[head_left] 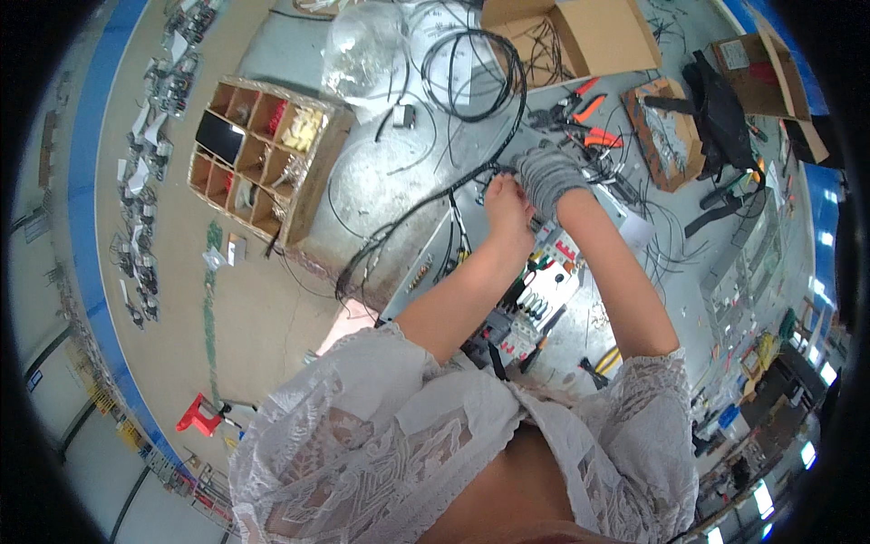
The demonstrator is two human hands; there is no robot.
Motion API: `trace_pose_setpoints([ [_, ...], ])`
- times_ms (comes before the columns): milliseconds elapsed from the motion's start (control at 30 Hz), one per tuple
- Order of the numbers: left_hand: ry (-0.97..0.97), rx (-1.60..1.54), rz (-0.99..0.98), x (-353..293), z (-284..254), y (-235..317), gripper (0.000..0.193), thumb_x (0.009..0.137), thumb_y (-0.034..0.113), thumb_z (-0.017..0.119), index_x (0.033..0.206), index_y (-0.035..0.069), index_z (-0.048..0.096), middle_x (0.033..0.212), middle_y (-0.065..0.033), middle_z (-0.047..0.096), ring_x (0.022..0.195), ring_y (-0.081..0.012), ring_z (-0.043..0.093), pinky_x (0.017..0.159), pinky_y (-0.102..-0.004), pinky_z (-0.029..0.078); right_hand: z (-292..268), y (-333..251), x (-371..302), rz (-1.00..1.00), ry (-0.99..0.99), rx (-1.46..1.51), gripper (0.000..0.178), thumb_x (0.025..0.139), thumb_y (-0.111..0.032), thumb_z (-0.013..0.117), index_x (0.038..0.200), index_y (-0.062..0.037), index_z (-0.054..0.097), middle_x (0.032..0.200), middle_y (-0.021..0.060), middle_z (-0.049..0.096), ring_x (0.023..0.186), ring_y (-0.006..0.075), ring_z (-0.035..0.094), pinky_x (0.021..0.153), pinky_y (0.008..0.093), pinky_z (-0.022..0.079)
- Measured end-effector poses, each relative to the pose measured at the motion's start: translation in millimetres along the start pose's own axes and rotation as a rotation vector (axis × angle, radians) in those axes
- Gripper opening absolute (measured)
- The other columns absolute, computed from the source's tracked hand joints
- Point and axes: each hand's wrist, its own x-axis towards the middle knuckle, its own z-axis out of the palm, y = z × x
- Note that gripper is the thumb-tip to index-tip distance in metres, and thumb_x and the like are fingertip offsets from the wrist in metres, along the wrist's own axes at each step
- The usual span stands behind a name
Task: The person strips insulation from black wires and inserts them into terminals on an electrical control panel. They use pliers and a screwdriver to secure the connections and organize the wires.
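My left hand [508, 207], bare, has its fingers curled in beside the end of a black cable bundle [426, 210]. Right against it is my right hand [549, 179] in a grey striped glove, its fingers bent inward. Both look closed, but what lies between the fingers is hidden. Under my forearms sits a metal panel [412, 288] with electrical parts on it. Circuit breakers [564, 247] show between my arms, and wires run among them. The cable bundle rises from the hands into a large black coil [460, 118].
Left stands a divided cardboard box [313, 172] of small parts. Orange-handled pliers [594, 109] lie beyond my right hand. Open cartons [616, 36] and a small parts box [669, 172] stand farther off. Yellow-handled pliers [609, 361] lie near my right elbow. A clear plastic bag [362, 50] sits at the back.
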Motion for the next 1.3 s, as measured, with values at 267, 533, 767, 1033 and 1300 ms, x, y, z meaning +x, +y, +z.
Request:
trace_pose_setpoints([
  [267, 0.008, 0.032, 0.016, -0.6, -2.9, 0.9, 0.016, 0.097, 0.030, 0.043, 0.091, 0.015, 0.047, 0.079, 0.0027, 0.057, 0.066, -0.0087, 0.055, 0.055, -0.0251, 0.044, -22.1, -5.5, -18.0, 0.096, 0.121, 0.327, 0.024, 0.082, -0.026, 0.054, 0.094, -0.0082, 0.065, 0.095, 0.0142, 0.064, 0.091, 0.0323, 0.059, 0.081, 0.0418, 0.046],
  [533, 0.071, -0.130, 0.051, 0.0, 9.9, -11.8, 0.022, 0.097, 0.037, 0.040, 0.096, 0.016, 0.044, 0.083, 0.0013, 0.056, 0.067, -0.0095, 0.054, 0.051, -0.0254, 0.043, -18.6, -8.5, -16.6, 0.216, 0.135, 0.369, 0.026, 0.081, -0.028, 0.055, 0.091, -0.0058, 0.063, 0.092, 0.0170, 0.064, 0.090, 0.0352, 0.060, 0.080, 0.0424, 0.047],
  [767, 0.066, 0.014, 0.097, 0.6, -5.0, -12.9, 0.015, 0.096, 0.031, 0.042, 0.099, 0.016, 0.045, 0.078, 0.0042, 0.044, 0.065, -0.0077, 0.042, 0.056, -0.0250, 0.039, -8.0, -12.6, -12.5, 0.232, 0.175, 0.380, 0.025, 0.078, -0.026, 0.058, 0.093, -0.0067, 0.060, 0.090, 0.0204, 0.063, 0.087, 0.0378, 0.060, 0.075, 0.0450, 0.048],
  [1033, 0.000, 0.168, 0.321, -0.1, -9.1, -16.6, 0.013, 0.097, 0.024, 0.040, 0.091, 0.012, 0.043, 0.069, -0.0009, 0.045, 0.055, -0.0111, 0.045, 0.050, -0.0265, 0.040, 11.4, 9.7, 1.8, 0.031, 0.406, 0.646, 0.022, 0.072, -0.022, 0.064, 0.083, -0.0029, 0.060, 0.088, 0.0208, 0.061, 0.086, 0.0393, 0.057, 0.074, 0.0423, 0.046],
  [1300, 0.040, -0.025, 0.160, -5.3, 8.0, -9.2, 0.013, 0.098, 0.025, 0.041, 0.097, 0.012, 0.043, 0.074, 0.0013, 0.046, 0.063, -0.0083, 0.044, 0.058, -0.0228, 0.039, 8.0, 10.7, -12.7, 0.202, 0.268, 0.920, 0.024, 0.080, -0.019, 0.066, 0.095, -0.0020, 0.063, 0.087, 0.0137, 0.065, 0.077, 0.0245, 0.060, 0.072, 0.0337, 0.048],
])
